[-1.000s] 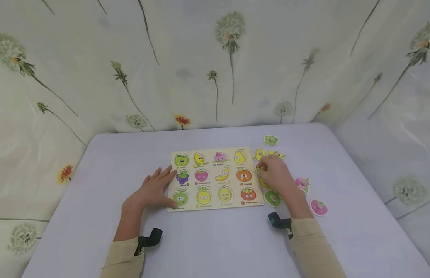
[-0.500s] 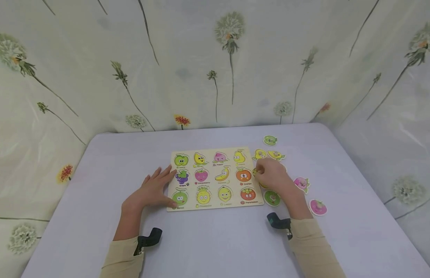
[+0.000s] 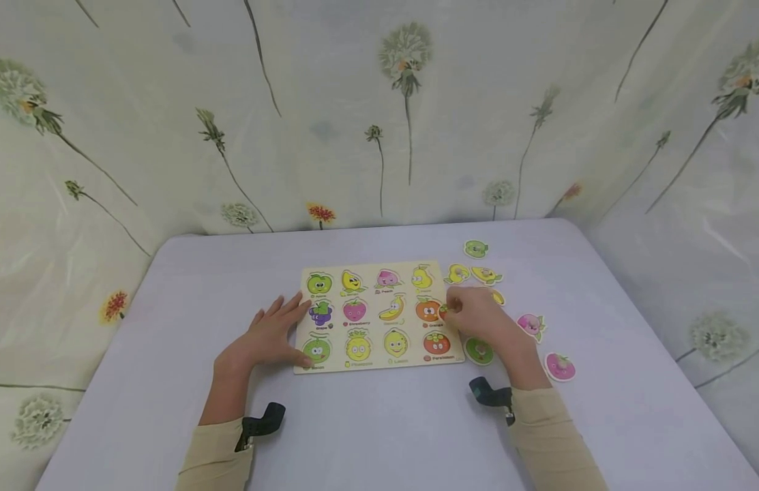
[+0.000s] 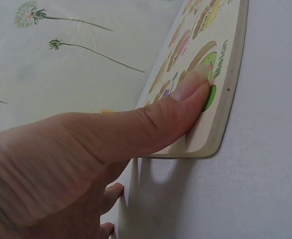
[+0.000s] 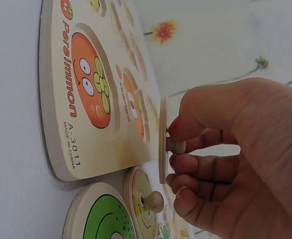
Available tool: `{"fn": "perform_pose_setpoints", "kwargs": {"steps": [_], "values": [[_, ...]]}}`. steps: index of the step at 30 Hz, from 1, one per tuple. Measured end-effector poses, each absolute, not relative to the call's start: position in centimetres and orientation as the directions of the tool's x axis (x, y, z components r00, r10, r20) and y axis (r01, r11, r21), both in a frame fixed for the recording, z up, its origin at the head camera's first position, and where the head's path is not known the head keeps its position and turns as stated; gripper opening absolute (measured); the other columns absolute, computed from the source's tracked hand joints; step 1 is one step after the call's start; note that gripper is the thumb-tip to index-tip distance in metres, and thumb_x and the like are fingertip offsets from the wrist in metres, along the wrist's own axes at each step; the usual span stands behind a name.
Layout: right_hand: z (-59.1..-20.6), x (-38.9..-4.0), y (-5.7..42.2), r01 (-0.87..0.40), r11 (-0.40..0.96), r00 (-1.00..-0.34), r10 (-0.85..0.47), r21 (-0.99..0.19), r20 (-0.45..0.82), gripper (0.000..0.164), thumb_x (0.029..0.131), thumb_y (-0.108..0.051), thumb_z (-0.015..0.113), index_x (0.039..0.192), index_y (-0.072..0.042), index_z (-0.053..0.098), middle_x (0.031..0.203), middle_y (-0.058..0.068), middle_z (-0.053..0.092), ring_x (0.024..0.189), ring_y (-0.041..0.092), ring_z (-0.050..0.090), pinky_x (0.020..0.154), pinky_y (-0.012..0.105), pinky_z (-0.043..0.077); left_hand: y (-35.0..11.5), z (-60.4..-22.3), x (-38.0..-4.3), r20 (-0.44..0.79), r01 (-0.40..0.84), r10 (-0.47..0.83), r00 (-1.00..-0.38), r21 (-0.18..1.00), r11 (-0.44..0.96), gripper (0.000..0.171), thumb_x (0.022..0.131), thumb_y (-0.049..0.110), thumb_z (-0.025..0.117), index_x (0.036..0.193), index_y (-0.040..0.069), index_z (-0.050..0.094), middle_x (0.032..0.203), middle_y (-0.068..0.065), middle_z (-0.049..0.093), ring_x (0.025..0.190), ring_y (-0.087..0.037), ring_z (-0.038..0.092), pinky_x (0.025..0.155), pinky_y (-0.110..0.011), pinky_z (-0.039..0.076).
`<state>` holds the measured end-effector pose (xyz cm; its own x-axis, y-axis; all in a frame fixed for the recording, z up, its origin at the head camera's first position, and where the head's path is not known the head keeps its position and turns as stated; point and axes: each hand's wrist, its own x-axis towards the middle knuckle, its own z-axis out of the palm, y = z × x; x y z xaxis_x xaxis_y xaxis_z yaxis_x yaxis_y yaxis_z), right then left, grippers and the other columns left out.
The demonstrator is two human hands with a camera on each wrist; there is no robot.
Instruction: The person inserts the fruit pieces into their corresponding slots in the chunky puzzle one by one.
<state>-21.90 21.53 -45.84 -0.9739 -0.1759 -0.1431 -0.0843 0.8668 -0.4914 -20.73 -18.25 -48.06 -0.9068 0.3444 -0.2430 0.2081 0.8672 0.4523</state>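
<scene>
My left hand [image 3: 271,334] lies along the left edge of the wooden fruit puzzle board [image 3: 417,343], fingers spread. Its thumb [image 4: 171,119] presses on the melon corner in the left wrist view. My right hand [image 3: 486,314] is at the board's right edge, beside the orange picture. Thumb and fingers pinch the small knob of a wooden puzzle piece [image 5: 163,144]. That piece stands edge-on in the right wrist view, its printed face hidden there; a bit of red-orange shows in the head view. The persimmon picture [image 5: 91,82] is on the nearest board corner.
Several loose knobbed pieces lie right of the board: a green one [image 3: 479,350], a pink one [image 3: 560,367], a pink one with leaves [image 3: 531,326], yellow ones [image 3: 457,273] and a green one [image 3: 476,248] farther back. A flowered cloth [image 3: 330,136] hangs behind the white table.
My right hand has moved left with the puzzle piece, from above the loose pieces to the board's right edge. A yellow piece behind it now shows. My left hand has stayed in place.
</scene>
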Motion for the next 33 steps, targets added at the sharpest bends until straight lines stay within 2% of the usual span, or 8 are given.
{"fn": "perform_pose_setpoints", "kwargs": {"steps": [6, 14, 33], "values": [[-45.9, -21.8, 21.4, -0.063, 0.868, -0.965, -0.178, -0.492, -0.190, 0.007, 0.085, -0.016, 0.062, 0.081, -0.014, 0.057, 0.079, 0.007, 0.059, 0.069, 0.020, 0.054, 0.055, 0.028, 0.041, -18.3, -48.0, -20.7, -0.244, 0.209, 0.346, -0.906, 0.451, 0.867, 0.115, 0.066, 0.049, 0.088, 0.159, 0.020, 0.026, 0.169, -0.004, 0.013, 0.156, -0.039, 0.003, 0.122, -0.068, 0.005], [-45.9, -21.4, 20.8, -0.023, 0.865, -0.951, -0.174, -0.502, -0.255, 0.009, 0.088, -0.022, 0.065, 0.084, -0.016, 0.059, 0.085, 0.006, 0.060, 0.076, 0.021, 0.056, 0.056, 0.028, 0.044, -18.4, -48.0, -20.7, -0.239, 0.213, 0.354, -0.904, 0.466, 0.859, 0.116, 0.065, 0.049, 0.088, 0.158, 0.020, 0.027, 0.169, -0.005, 0.013, 0.155, -0.040, 0.004, 0.121, -0.068, 0.006], [-45.3, -20.6, 20.1, -0.094, 0.851, -0.930, -0.260, -0.516, -0.259, 0.010, 0.086, -0.015, 0.066, 0.078, -0.013, 0.059, 0.080, 0.004, 0.060, 0.075, 0.019, 0.054, 0.058, 0.027, 0.041, -18.4, -48.0, -20.7, -0.239, 0.217, 0.356, -0.904, 0.461, 0.861, 0.114, 0.067, 0.049, 0.088, 0.159, 0.020, 0.026, 0.169, -0.005, 0.013, 0.155, -0.040, 0.003, 0.122, -0.068, 0.006]]}}
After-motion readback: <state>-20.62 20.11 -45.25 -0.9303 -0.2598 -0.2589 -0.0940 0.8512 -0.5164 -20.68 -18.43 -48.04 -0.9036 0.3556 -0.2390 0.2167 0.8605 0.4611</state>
